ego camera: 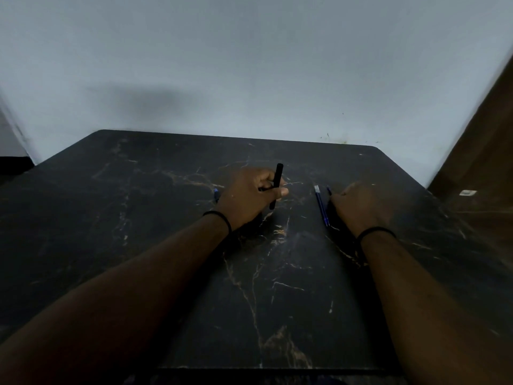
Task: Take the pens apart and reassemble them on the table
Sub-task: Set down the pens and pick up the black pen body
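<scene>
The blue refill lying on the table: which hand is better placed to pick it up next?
Probably the right hand. It rests on the table just beside the blue refill, while the left hand already grips the black pen barrel farther away.

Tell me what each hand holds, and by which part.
Left hand grips a black pen barrel around its middle, both ends showing. Right hand rests by the blue refill; whether it holds anything cannot be told.

- The left hand (247, 195) is curling its fingers and thumb around a black pen barrel (276, 186), holding it nearly upright.
- The right hand (358, 207) is lying knuckles-up, fingers folded under; their grip is hidden.
- Both forearms are reaching forward, each wearing a dark wristband.
</scene>
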A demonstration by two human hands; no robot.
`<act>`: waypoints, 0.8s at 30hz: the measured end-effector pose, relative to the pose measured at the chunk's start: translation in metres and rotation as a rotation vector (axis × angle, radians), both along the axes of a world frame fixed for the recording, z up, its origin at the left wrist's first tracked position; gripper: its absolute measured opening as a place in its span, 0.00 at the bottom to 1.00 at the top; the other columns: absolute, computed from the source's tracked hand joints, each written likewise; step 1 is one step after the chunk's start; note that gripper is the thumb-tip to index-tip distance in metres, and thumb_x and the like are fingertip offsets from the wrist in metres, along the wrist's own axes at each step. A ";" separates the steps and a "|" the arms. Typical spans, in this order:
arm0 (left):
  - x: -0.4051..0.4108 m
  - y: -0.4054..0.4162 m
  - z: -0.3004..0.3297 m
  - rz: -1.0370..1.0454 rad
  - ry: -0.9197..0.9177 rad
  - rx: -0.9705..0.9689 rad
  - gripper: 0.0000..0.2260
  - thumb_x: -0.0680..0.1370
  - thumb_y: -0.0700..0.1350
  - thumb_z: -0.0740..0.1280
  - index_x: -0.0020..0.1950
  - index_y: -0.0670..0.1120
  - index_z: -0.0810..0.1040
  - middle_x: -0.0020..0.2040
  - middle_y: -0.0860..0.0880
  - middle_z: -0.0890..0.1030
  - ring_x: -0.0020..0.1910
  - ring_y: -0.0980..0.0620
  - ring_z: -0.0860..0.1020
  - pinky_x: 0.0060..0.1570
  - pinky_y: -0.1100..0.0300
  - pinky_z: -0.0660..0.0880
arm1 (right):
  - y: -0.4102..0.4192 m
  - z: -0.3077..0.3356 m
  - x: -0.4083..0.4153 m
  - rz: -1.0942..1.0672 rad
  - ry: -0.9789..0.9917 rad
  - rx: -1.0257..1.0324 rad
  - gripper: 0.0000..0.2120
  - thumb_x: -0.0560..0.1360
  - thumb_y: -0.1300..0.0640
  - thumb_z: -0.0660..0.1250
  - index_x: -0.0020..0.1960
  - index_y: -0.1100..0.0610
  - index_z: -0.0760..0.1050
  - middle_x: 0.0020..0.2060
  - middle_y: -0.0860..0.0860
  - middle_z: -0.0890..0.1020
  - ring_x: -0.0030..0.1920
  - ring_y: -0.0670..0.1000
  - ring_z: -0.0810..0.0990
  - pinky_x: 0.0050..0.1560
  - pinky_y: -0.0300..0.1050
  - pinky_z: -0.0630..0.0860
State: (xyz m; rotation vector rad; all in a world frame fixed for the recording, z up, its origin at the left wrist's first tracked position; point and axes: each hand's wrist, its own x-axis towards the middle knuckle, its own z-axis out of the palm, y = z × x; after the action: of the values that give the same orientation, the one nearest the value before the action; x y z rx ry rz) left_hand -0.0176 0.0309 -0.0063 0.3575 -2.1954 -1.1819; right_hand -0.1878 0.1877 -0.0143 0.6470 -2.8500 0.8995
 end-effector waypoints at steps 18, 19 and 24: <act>0.001 -0.002 0.000 0.016 0.018 -0.049 0.06 0.74 0.46 0.74 0.49 0.48 0.82 0.42 0.52 0.85 0.42 0.55 0.84 0.51 0.50 0.82 | -0.007 0.005 0.019 0.125 0.129 0.038 0.17 0.74 0.46 0.65 0.36 0.59 0.76 0.32 0.54 0.78 0.35 0.58 0.78 0.38 0.43 0.69; 0.001 -0.002 0.000 0.018 0.017 -0.050 0.06 0.74 0.46 0.74 0.49 0.48 0.82 0.42 0.52 0.85 0.42 0.56 0.84 0.51 0.50 0.82 | -0.008 0.006 0.021 0.108 0.147 0.058 0.15 0.74 0.46 0.65 0.38 0.58 0.76 0.34 0.54 0.77 0.38 0.59 0.79 0.39 0.44 0.69; 0.001 -0.001 0.000 0.015 0.023 -0.027 0.06 0.74 0.46 0.74 0.49 0.46 0.82 0.43 0.51 0.86 0.42 0.54 0.85 0.50 0.49 0.82 | -0.011 0.005 0.028 0.087 0.161 0.091 0.15 0.75 0.45 0.64 0.40 0.56 0.76 0.43 0.59 0.82 0.45 0.63 0.81 0.47 0.49 0.76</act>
State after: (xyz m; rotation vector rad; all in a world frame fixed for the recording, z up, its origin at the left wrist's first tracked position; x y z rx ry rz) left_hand -0.0163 0.0301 -0.0059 0.3465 -2.1833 -1.1422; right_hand -0.1595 0.1771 -0.0091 0.8195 -2.7503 0.6963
